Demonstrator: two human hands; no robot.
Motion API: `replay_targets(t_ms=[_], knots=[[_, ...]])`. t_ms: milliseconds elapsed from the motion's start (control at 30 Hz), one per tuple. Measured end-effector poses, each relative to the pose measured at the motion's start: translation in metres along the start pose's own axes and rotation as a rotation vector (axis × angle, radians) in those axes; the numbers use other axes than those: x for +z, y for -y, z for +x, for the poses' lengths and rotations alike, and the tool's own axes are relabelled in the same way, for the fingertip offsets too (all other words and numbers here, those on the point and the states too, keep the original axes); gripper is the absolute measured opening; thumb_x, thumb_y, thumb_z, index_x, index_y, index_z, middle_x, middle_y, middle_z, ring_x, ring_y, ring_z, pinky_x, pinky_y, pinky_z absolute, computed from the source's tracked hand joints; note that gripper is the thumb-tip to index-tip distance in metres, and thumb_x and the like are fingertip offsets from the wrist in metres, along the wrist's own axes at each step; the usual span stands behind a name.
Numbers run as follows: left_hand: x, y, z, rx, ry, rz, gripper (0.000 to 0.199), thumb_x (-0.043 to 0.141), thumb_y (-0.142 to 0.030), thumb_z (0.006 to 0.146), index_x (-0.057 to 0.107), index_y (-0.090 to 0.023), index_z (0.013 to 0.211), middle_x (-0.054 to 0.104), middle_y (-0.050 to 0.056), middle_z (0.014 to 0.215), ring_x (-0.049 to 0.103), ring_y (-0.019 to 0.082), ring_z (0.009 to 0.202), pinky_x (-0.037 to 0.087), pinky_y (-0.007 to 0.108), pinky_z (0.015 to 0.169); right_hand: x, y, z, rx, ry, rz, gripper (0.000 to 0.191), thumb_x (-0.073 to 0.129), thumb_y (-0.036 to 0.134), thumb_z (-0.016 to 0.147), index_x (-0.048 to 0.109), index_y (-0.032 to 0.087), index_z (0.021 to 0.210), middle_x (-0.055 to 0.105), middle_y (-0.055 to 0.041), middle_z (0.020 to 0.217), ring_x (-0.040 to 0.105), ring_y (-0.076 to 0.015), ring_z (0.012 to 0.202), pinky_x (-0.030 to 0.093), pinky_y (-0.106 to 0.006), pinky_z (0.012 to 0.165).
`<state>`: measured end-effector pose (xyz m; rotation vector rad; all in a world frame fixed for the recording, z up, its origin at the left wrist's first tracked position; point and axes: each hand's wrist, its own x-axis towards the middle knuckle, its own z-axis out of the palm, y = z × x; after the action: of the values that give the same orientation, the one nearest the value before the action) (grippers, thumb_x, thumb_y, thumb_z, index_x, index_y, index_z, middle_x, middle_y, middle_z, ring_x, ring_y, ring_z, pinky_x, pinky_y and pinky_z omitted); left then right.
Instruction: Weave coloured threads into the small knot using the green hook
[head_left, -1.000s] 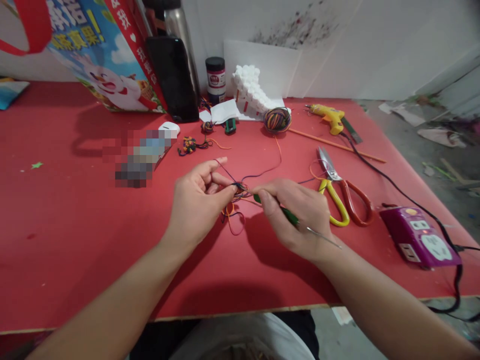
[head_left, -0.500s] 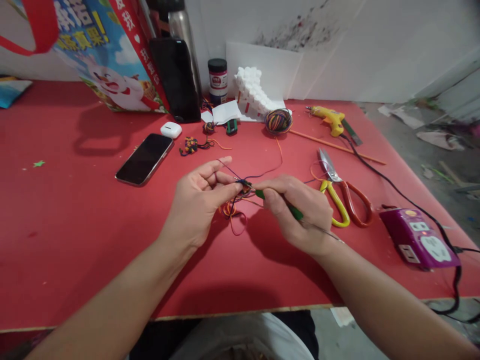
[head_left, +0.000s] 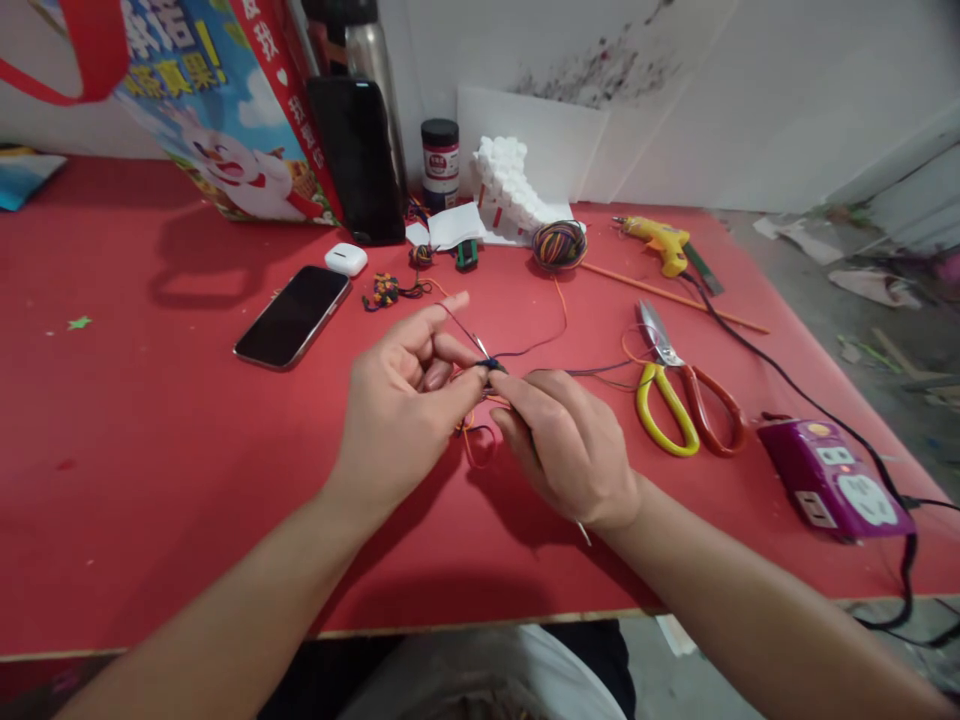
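My left hand (head_left: 409, 395) pinches a small dark piece of crochet (head_left: 491, 366) between thumb and fingers. Its index finger is stretched out, with a strand of yarn running over it. My right hand (head_left: 570, 440) is closed round a crochet hook (head_left: 481, 346), whose metal tip pokes up past the crochet piece; its grip is hidden in the fist and the thin rear end shows below the palm. Loose orange and purple yarn (head_left: 472, 430) hangs under the piece. One strand leads back to a multicoloured yarn ball (head_left: 559, 245).
Scissors (head_left: 664, 385) with yellow and red handles lie right of my hands, near a purple power socket (head_left: 840, 480). A yellow glue gun (head_left: 660, 243) trails a black cable. Behind on the left are a phone (head_left: 292, 317), an earbud case (head_left: 346, 260) and a crocheted scrap (head_left: 385, 290).
My right hand has shifted left and turned, bringing the hook's tip up steeply through or beside the crochet piece. The green handle is now hidden. My left hand keeps its pinch.
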<state>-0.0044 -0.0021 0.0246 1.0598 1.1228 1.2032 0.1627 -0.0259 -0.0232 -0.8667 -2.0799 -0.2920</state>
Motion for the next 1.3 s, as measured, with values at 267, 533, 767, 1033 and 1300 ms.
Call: replay_targets(t_ms=[267, 533, 767, 1033, 1300], knots=[[-0.005, 0.002, 0.003, 0.156, 0.016, 0.174, 0.049, 0.077, -0.009, 0.078, 0.077, -0.017, 0.127, 0.061, -0.004, 0.078, 0.043, 0.009, 0.066, 0.040, 0.024, 0.062, -0.009, 0.004, 0.003, 0.144, -0.070, 0.219, 0.023, 0.059, 0.012, 0.105, 0.066, 0.015, 0.126, 0.080, -0.0110, 0.097, 0.075, -0.0209, 0.085, 0.064, -0.033, 0.076], [-0.007, 0.006, 0.010, 0.167, 0.033, 0.205, 0.054, 0.077, -0.008, 0.076, 0.077, -0.015, 0.130, 0.064, -0.003, 0.078, 0.041, 0.008, 0.065, 0.039, 0.023, 0.061, -0.026, 0.001, 0.013, 0.409, -0.031, 0.406, 0.020, 0.059, 0.015, 0.105, 0.078, 0.023, 0.106, 0.080, -0.0035, 0.085, 0.071, -0.0148, 0.068, 0.060, -0.028, 0.067], [-0.011, 0.008, 0.011, 0.219, 0.105, 0.229, 0.060, 0.079, -0.007, 0.075, 0.078, -0.014, 0.134, 0.063, -0.002, 0.079, 0.044, 0.010, 0.067, 0.042, 0.024, 0.062, -0.034, -0.007, 0.018, 0.659, -0.010, 0.582, 0.019, 0.066, 0.023, 0.102, 0.083, 0.020, 0.093, 0.072, 0.0000, 0.071, 0.059, -0.0104, 0.057, 0.049, -0.025, 0.056], [-0.016, 0.009, 0.015, 0.260, 0.230, 0.212, 0.061, 0.079, -0.005, 0.076, 0.080, -0.023, 0.134, 0.065, -0.001, 0.081, 0.054, 0.011, 0.070, 0.050, 0.025, 0.068, -0.033, -0.016, 0.018, 0.927, -0.030, 0.934, 0.018, 0.072, 0.026, 0.098, 0.083, 0.020, 0.085, 0.059, 0.0018, 0.059, 0.051, -0.0108, 0.052, 0.038, -0.024, 0.047], [-0.012, 0.009, 0.012, 0.175, 0.072, 0.240, 0.051, 0.084, -0.014, 0.076, 0.082, -0.018, 0.127, 0.071, 0.001, 0.081, 0.058, 0.012, 0.070, 0.049, 0.025, 0.063, -0.035, -0.010, 0.016, 0.722, -0.053, 0.597, 0.019, 0.070, 0.027, 0.101, 0.084, 0.020, 0.090, 0.068, 0.0008, 0.065, 0.056, -0.0102, 0.054, 0.044, -0.024, 0.051]])
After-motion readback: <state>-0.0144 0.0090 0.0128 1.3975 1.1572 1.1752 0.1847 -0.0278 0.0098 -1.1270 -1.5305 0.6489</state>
